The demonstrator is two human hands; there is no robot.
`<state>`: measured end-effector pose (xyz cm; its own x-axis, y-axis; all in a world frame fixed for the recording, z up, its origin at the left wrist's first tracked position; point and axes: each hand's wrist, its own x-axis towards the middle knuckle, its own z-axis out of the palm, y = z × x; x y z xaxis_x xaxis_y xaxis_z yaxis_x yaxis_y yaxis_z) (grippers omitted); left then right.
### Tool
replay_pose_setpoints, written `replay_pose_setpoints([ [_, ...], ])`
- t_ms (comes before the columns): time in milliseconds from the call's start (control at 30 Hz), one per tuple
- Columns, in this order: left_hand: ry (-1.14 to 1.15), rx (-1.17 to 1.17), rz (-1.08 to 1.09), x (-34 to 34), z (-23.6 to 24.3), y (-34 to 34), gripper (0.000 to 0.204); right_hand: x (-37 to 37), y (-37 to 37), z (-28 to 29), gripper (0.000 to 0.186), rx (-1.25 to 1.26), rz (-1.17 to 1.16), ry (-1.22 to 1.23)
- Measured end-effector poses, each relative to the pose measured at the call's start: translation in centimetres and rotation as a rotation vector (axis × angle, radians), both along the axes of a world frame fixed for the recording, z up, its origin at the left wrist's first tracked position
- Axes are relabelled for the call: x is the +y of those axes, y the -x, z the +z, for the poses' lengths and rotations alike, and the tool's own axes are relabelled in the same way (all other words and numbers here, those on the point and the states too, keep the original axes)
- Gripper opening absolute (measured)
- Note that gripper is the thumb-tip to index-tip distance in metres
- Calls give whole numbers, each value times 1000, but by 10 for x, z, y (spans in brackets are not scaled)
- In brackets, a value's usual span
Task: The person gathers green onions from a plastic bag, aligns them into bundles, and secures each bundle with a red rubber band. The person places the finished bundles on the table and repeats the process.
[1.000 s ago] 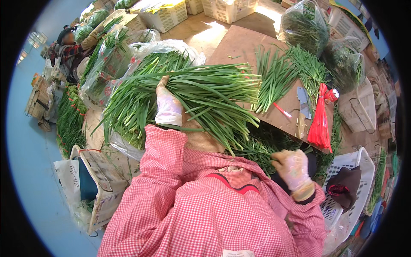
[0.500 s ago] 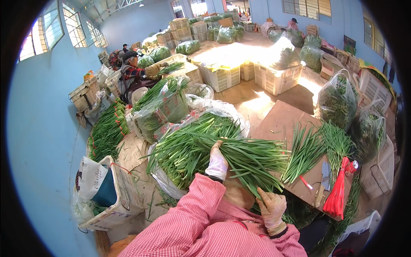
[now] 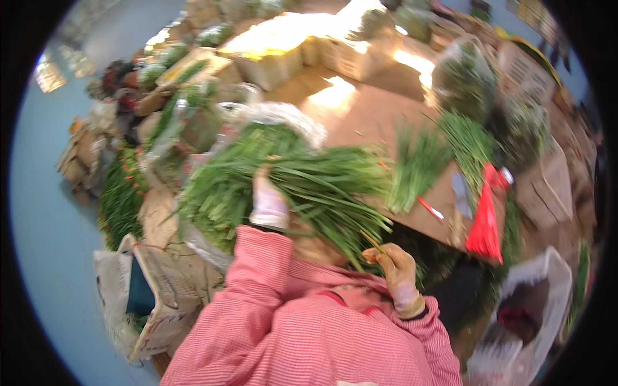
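My gloved left hand grips a large bunch of long green leaves with pale stems over a pile of the same greens. At the bunch's lower right, my gloved right hand pinches a thin yellowish strand. To the right, a brown board bears loose greens, a knife, a small red-and-white item and a bundle of red ties. The picture is blurred by motion.
Bags of greens stand at the back right. Crates stand behind, at the left and at lower right. A co-worker is at the back left, near banded bundles. A blue wall runs along the left.
My right hand has risen to the bunch's lower edge and now pinches a yellowish strand there. My left hand still holds the bunch. The view has tilted between the frames.
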<state>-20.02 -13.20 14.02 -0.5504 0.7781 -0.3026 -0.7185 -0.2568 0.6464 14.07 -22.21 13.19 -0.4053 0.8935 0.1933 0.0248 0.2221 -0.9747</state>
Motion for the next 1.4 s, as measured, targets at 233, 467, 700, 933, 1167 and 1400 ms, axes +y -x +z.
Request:
replay_pose_setpoints([
  [233, -45, -61, -84, 17, -33, 34, 18, 2, -95, -65, 39, -1230, -146, -62],
  [467, -92, -33, -209, 22, -21, 28, 18, 59, 15, -44, 65, 252, 116, 487],
  [700, -117, 116, -118, -2, 2, 17, 18, 9, 38, -22, 24, 97, -62, 571],
  [933, -187, 40, -265, 6, -15, 11, 20, 6, -13, -25, 29, 365, -306, 859],
  [1167, -210, 23, -342, 8, -8, 8, 21, 41, 10, 6, 57, 21, 61, 264],
  [1400, -303, -70, -371, 9, -2, 4, 20, 34, 46, 15, 28, 237, -207, 605],
])
